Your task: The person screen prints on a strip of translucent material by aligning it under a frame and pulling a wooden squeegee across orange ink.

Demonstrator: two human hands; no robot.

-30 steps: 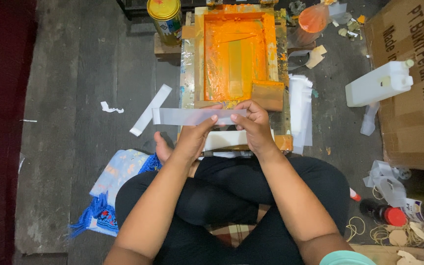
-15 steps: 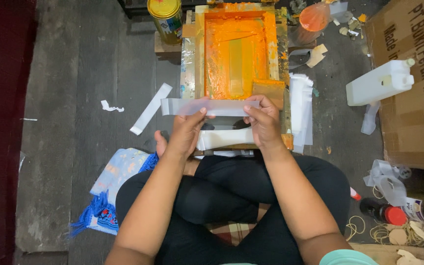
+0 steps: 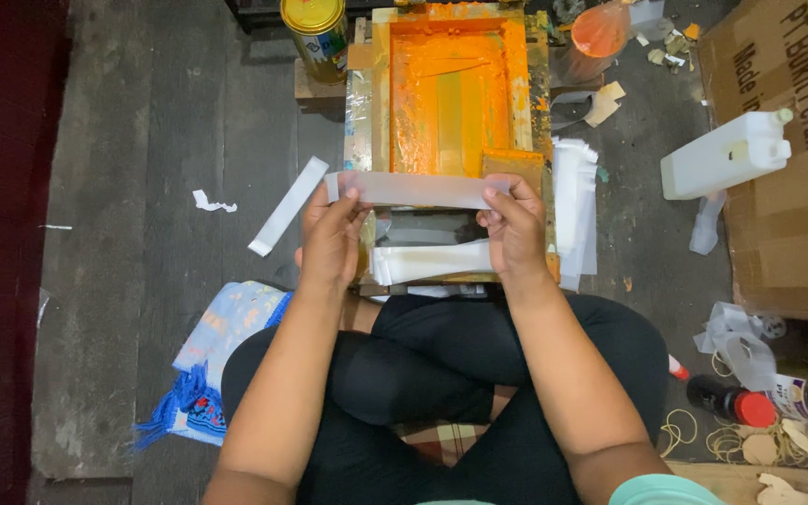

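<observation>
Head view looks straight down on a person seated cross-legged on a dark wooden floor (image 3: 142, 140). Both hands pinch one translucent white strip (image 3: 413, 190), stretched level between them: the left hand (image 3: 331, 238) grips its end toward 9 o'clock, thumb on top, and the right hand (image 3: 514, 229) grips the end toward 3 o'clock, fingers curled close around the edge. The strip spans the near end of an orange-stained printing frame (image 3: 451, 93), which lies at 12 o'clock from the hands. Compared with half a second ago, the hands have drawn slightly further apart and the strip sits flatter and tauter, where a second ago it sagged lower and skewed. A stack of white strips (image 3: 432, 262) lies just under the hands, at 6 o'clock from the held one. Another loose strip (image 3: 288, 206) lies on the floor at 9 o'clock. A yellow-lidded can (image 3: 315, 33) stands at 11 o'clock, a white plastic jug (image 3: 722, 154) at 2 o'clock, a blue cloth (image 3: 222, 351) at 7 o'clock.
</observation>
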